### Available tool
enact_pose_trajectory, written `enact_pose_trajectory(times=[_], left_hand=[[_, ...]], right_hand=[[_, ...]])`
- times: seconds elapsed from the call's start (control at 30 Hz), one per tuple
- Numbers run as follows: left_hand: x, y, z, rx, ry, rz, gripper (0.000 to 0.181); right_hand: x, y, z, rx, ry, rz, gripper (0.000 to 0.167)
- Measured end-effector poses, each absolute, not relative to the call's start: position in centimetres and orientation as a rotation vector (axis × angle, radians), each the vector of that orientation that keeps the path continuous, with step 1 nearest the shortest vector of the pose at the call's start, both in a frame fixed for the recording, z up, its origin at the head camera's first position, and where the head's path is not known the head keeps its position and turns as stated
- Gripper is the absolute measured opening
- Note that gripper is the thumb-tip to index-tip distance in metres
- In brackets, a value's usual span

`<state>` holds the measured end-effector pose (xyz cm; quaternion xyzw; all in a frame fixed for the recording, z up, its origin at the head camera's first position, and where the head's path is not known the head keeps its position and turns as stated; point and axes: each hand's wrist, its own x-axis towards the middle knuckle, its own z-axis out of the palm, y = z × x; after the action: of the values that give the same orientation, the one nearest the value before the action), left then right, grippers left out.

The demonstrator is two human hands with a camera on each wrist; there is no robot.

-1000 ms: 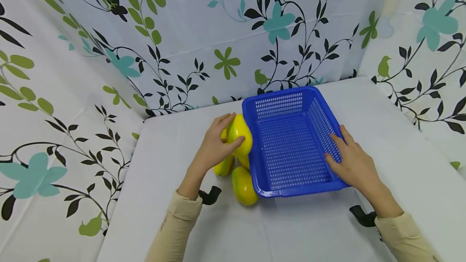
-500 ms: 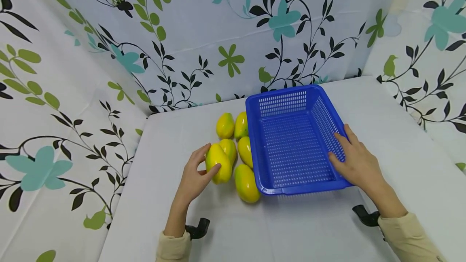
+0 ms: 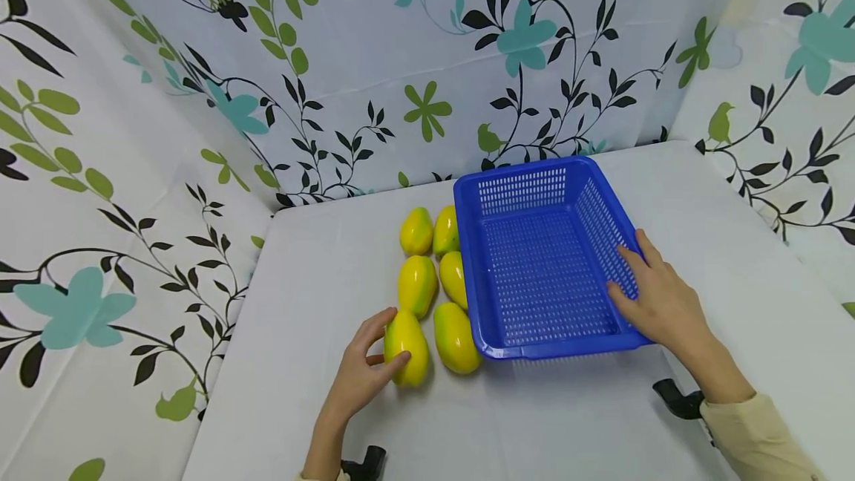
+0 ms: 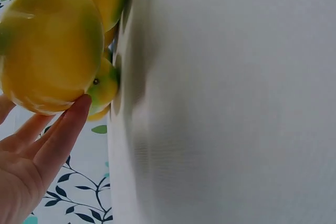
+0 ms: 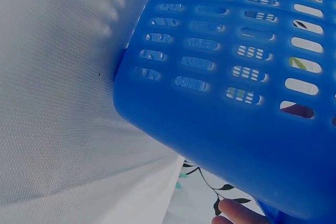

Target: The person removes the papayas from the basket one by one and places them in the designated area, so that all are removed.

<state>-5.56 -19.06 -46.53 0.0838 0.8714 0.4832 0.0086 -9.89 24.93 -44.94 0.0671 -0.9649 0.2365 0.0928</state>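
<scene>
My left hand (image 3: 364, 362) holds a yellow-green mango (image 3: 407, 348) between thumb and fingers, at the near end of the left column of mangoes. In the left wrist view the fingertips press against this mango (image 4: 52, 45); whether it touches the table is hard to tell. Other mangoes stand in two columns: one mango (image 3: 417, 286) just beyond it, another mango (image 3: 456, 338) to its right. My right hand (image 3: 661, 303) grips the right rim of a blue plastic basket (image 3: 548, 353), with thumb and a finger over the inner side. Nothing lies in the basket.
Two mangoes stand at the far end of the columns, including a far-left mango (image 3: 416, 231). The basket's left wall partly covers the right column. A white cloth covers the table (image 3: 320, 266), and a leaf-patterned curtain (image 3: 374, 43) hangs behind and at both sides.
My left hand has carried the mango from beside the basket's left rim toward the near left, to the end of the left column. My right hand still grips the basket.
</scene>
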Motion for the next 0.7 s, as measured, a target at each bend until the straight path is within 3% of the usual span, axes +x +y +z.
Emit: enact_pose_trajectory(times=[0.2,0.7], left_hand=[[-5.5,-19.0,-48.1,0.27,2.74,1.457,0.068],[-5.4,-18.6,-48.0,0.212,2.752,1.375,0.066]], right_hand=[[-9.8,25.1,-44.7,0.19,-2.875,0.701,0.062],[-9.5,25.1,-44.8,0.17,-2.889,0.714,0.063]])
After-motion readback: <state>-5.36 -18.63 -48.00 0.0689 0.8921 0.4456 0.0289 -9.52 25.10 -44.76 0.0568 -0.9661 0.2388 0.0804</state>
